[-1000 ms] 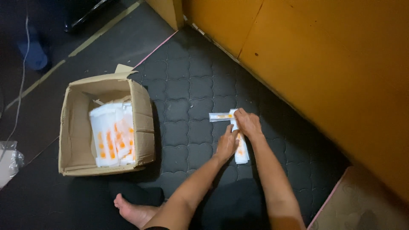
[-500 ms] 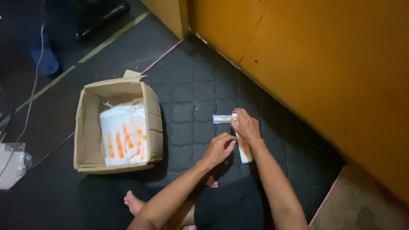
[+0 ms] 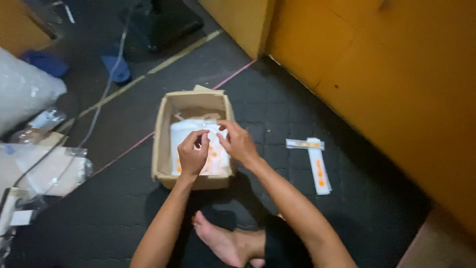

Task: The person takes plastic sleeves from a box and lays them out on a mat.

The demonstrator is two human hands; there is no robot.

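An open cardboard box [image 3: 161, 144] sits on the dark floor mat and holds a stack of white packets with orange print [image 3: 214, 158]. My left hand [image 3: 192, 154] and my right hand [image 3: 238, 141] are both over the box, fingers pinching at the top packet. Whether either hand has a firm hold on it is hard to see. Two folded white and orange packets [image 3: 317, 164] lie on the mat to the right, one flat across, one pointing toward me, touching at a corner. No hand is on them.
A yellow wall [image 3: 396, 89] runs along the right. My bare foot [image 3: 218, 240] rests below the box. Clear plastic bags and packages [image 3: 34, 164] lie at the left, with a cable [image 3: 99, 106] across the floor and blue slippers [image 3: 114, 67] farther back.
Both hands left the two packets on the mat at the right and moved left into the cardboard box. The view shifted so the box now sits in the middle.
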